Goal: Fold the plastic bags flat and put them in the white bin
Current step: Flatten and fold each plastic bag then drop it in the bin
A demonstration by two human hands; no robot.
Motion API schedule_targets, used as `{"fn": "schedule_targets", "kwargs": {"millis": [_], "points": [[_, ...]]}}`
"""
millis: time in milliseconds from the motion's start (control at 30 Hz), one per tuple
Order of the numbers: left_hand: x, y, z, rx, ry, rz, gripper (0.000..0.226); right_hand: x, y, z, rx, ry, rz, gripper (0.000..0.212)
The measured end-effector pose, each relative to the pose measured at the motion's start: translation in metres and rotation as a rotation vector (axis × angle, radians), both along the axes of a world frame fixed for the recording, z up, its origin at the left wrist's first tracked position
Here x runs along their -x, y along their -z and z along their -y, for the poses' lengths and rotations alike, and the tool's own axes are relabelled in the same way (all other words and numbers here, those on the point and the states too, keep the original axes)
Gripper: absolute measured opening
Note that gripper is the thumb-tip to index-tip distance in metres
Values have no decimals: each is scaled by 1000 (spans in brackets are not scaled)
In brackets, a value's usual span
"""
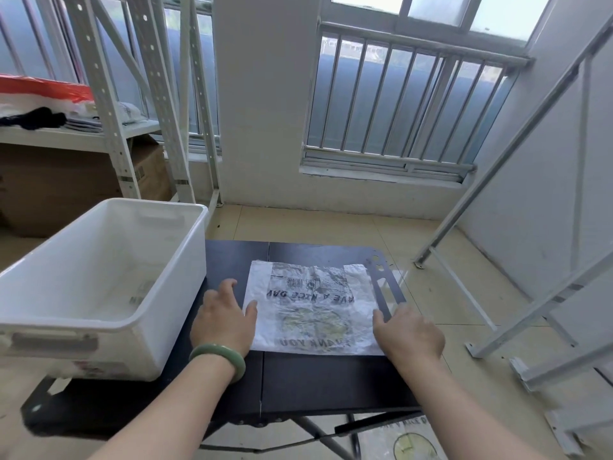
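Left hand (224, 322) and right hand (409, 336) are pressing loose, uncurled fingers on opposite edges of the plastic bag (311, 313) between them, probably flattening it for folding.

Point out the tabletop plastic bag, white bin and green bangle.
plastic bag (311, 313), head view, printed middle.
white bin (179, 293), head view, right outer wall.
green bangle (215, 351), head view, top of band.

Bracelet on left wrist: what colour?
The bracelet is pale jade green; head view.
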State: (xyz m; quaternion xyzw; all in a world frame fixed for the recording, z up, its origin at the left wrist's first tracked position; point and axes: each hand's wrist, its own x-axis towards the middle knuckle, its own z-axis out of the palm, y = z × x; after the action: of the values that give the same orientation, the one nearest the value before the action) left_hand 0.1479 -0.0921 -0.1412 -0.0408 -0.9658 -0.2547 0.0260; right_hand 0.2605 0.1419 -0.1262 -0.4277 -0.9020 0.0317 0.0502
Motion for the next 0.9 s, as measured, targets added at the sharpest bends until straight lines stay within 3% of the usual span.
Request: {"fn": "schedule_targets", "kwargs": {"millis": [133, 233, 333, 433, 667, 800, 900], "points": [[-15, -1, -20, 149, 145, -37, 50, 11, 0, 9, -82, -159, -35, 53], [-29, 7, -38, 258, 306, 91, 64, 22, 8, 23, 91, -379, -13, 64], [-33, 18, -46, 323, 395, 169, 73, 27, 24, 32, 169, -463, 90, 67], [-27, 26, -40, 367, 421, 180, 76, 26, 37, 27, 201, -414, 178, 71], [-23, 28, -31, 427, 457, 153, 71, 18, 39, 15, 214, -278, 123, 69], [-29, 15, -34, 421, 520, 27, 59, 11, 36, 15, 93, -203, -79, 57], [-42, 5, -41, 340, 605, -68, 40, 8, 24, 17, 178, -124, -247, 48]]}}
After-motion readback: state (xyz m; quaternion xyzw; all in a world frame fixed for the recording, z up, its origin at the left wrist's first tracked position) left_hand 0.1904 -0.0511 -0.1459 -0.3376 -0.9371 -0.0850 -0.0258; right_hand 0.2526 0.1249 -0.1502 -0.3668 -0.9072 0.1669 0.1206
